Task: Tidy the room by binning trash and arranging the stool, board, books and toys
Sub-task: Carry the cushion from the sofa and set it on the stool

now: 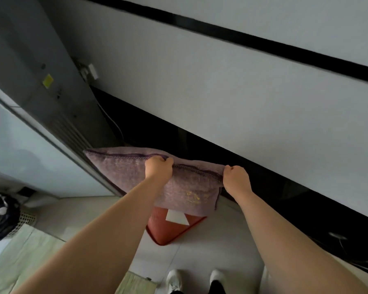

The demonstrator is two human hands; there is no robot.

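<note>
A mauve cushion [123, 172] with dark corded trim hangs upright in front of me, held off the floor. My left hand [158, 168] grips its top edge near the middle. My right hand [236, 178] grips the top right corner. Under the cushion a red cushion [168, 231] lies on the tiled floor, with a white paper piece [176, 217] on top of it. The mauve cushion hides the far part of the red one.
A large white board [221, 92] with a black stripe leans across the back. A grey standing air conditioner [40, 81] is at the left. A dark bag [0, 215] sits at far left beside a pale green mat [23, 257]. Cables [348, 251] lie at right. My shoes [174, 280] are below.
</note>
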